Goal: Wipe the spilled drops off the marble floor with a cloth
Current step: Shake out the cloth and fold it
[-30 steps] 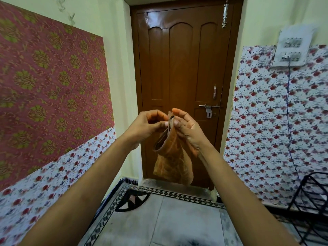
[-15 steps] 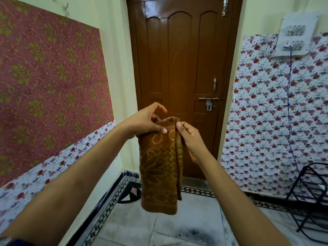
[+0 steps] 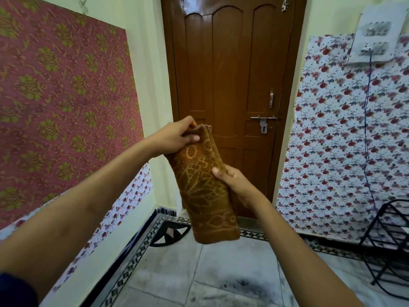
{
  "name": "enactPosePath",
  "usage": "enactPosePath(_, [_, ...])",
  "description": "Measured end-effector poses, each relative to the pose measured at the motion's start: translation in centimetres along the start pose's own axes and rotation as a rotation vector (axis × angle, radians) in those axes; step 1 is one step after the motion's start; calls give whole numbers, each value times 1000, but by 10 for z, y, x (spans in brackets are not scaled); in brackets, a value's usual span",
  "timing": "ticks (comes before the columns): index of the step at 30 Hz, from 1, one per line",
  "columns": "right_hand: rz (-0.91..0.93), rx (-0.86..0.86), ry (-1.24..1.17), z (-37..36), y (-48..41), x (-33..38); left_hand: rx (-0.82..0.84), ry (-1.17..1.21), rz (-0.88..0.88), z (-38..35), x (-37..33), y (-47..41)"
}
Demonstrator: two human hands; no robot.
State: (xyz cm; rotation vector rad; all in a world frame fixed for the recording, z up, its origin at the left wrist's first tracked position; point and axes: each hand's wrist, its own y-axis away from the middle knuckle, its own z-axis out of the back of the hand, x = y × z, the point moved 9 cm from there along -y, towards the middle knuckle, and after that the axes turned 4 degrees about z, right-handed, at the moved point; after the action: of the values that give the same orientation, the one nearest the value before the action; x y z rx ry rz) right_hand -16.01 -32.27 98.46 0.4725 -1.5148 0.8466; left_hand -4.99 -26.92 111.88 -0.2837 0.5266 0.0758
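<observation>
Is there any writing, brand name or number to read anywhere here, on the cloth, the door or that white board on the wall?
None can be read.
Cloth: woven pattern only, no label showing.
Door: bare wood, with an unmarked latch.
Switchboard: too blurred to tell any marking.

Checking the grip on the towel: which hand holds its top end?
The left hand pinches the folded brown towel at its top edge. The right hand grips lower down, on the towel's right side around mid-length.
</observation>
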Motion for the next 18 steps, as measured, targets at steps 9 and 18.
enactPosePath(9, [-285,-100,-403,-15,24,-95,-175,323,228,53,46,-8])
enactPosePath(18, [-312,-610,-299,42,25,-84,-109,389,507,-9,135,17])
